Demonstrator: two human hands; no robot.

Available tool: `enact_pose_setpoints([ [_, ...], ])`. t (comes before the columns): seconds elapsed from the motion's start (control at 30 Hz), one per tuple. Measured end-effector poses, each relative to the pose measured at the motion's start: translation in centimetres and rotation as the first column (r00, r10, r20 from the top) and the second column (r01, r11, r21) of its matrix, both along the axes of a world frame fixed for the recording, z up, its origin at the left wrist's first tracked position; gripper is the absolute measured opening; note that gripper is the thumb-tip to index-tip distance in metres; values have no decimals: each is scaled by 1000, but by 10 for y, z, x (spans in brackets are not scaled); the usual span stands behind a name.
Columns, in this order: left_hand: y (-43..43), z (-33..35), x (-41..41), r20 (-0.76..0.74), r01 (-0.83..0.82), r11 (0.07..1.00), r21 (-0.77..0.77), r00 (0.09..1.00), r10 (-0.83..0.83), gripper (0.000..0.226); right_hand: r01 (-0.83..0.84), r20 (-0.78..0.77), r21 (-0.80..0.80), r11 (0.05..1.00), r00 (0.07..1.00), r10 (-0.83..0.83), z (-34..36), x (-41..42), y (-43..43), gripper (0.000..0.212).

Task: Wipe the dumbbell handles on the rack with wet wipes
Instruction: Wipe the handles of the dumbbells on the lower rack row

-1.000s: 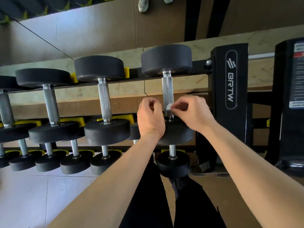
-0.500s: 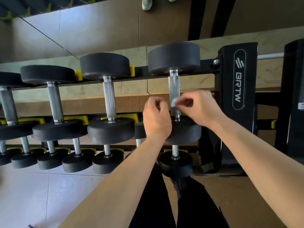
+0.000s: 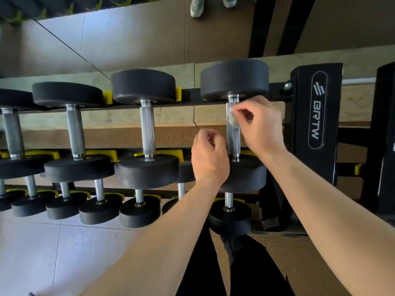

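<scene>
So the main change over the last second: the wet wipe [image 3: 232, 118] has travelled up the handle [image 3: 233, 139] of the rightmost dumbbell [image 3: 245, 174] on the top tier of the rack [image 3: 316, 107]. A second ago it sat low on the bar, right by the near head. Now it's up at the other end, just under the far head [image 3: 234, 79]. The right hand [image 3: 263, 124] went with it. Its grip is a thumb-and-fingertip pinch closed on the crumpled wipe, pressing it against the knurled steel.

The left hand [image 3: 209, 154] has barely shifted relative to the bar. It sits just beside the low end of the handle, fingers curled, back of the hand to the camera. Can't tell whether that grip holds anything or even touches the bar, so I won't guess.

What it means for the job, imo: that's roughly one full-length pass up this handle, at least on the side facing the camera. The back of the bar is hidden, so no idea if it got covered. The wipe is small and bunched, so one stroke probably cleans only a strip, and I'd expect it needs working round the bar. The other handles [image 3: 148, 129] to the left in the same row, plus the lower row [image 3: 139, 196], have no wipe on them right now, so most of the rack looks left to do.
</scene>
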State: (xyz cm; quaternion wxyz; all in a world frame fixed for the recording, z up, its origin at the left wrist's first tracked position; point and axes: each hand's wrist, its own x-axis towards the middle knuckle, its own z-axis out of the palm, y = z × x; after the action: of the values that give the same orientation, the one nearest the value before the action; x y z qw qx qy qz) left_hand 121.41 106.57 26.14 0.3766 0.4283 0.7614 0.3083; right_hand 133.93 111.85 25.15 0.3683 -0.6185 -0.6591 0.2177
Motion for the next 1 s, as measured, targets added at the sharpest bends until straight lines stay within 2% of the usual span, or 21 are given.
enact_pose_setpoints([
  [0.13, -1, 0, 0, 7, -6, 1000, 1, 1000, 6, 10, -82, 64, -39, 996, 994, 84, -4, 7, -17, 28],
  [0.37, 0, 0, 0, 12, -5, 1000, -4, 1000, 5, 9, -117, 98, 13, 993, 988, 115, -6, 8, -16, 16],
  [0.53, 0, 2, 0, 21, -6, 1000, -13, 1000, 6, 9, 106, 29, 76, 991, 994, -108, -8, -7, -1, 11],
  [0.63, 0, 2, 0, 20, 6, 1000, -9, 1000, -6, 9, 172, -53, 21, 985, 984, -171, -6, -10, 3, 10],
  [0.73, 0, 1, -1, 13, 16, 1000, -5, 1000, -16, 8, -6, -21, -59, 998, 1000, 5, -4, 1, -11, 9],
  [0.87, 0, -2, -2, 27, 13, 1000, -7, 1000, -13, 10, -214, 33, -221, 952, 973, 227, 3, 17, -40, 10],
  [0.93, 1, -1, -2, 29, 12, 1000, -4, 1000, -12, 10, -256, 12, -285, 924, 963, 271, 6, 21, -39, 10],
  [1.0, 0, 0, -1, 26, 13, 1000, -3, 1000, -13, 10, -218, -17, -261, 940, 975, 222, 8, 21, -32, 10],
])
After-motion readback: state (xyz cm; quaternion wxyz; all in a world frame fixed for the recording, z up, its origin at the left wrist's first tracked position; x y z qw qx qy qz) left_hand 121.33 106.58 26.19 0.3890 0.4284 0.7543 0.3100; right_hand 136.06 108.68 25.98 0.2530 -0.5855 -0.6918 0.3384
